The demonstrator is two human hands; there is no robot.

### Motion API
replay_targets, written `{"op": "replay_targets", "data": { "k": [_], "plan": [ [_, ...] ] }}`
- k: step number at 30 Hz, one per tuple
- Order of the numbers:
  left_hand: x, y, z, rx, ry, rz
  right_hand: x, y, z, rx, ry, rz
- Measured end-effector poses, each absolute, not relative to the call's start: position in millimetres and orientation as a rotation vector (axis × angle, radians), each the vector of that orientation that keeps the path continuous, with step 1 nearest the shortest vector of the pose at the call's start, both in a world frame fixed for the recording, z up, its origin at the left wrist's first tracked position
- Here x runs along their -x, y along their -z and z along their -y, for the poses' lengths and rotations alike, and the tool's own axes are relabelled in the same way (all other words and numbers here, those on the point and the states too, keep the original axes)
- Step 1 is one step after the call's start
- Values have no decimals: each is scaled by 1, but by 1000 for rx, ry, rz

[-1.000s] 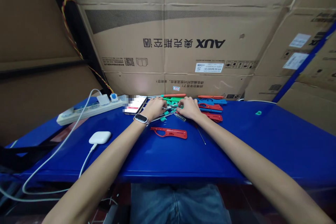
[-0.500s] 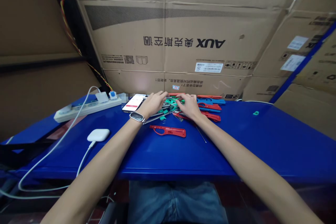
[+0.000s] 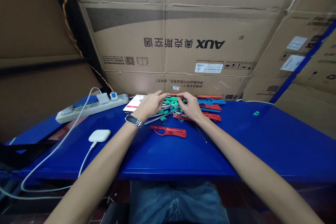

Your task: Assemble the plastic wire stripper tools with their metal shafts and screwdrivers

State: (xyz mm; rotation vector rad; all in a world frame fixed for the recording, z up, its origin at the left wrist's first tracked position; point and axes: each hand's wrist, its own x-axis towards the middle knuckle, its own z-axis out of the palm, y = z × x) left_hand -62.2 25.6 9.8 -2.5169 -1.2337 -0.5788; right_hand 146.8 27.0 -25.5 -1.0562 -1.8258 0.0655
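My left hand [image 3: 152,105], with a watch band at the wrist, reaches over the left side of a pile of small parts at the back of the table. Its fingers are stretched out to the right. My right hand [image 3: 190,105] arches over the pile's right side, thumb and index finger apart. Both index fingertips come to the two ends of a red piece [image 3: 173,95] near the cardboard; whether they press on it I cannot make out. Green plastic pieces [image 3: 164,113] and thin metal rods [image 3: 156,117] lie beneath. Nearer me rests a red lighter casing half [image 3: 172,132].
Red casings [image 3: 211,116] and a blue casing [image 3: 216,101] lie right of the pile. A phone [image 3: 133,103], a power strip [image 3: 90,107] and a white charging case [image 3: 99,135] with its cable are left. Cardboard [image 3: 183,21] walls the back. A green bit [image 3: 256,113] lies far right.
My left hand has shifted slightly left, its index finger stretching toward the right one. The right hand's fingers have arched forward to the red piece at the back.
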Motion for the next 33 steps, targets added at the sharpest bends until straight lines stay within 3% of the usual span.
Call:
{"op": "replay_targets", "data": {
  "k": [21, 33],
  "plan": [
    [63, -5, -10, 3043, 1075, 1047, -147, 19, 4, 951, -437, 1927],
    [63, -3, -11, 2972, 1251, 973, -144, 21, 7, 983, -418, 1873]
  ]
}}
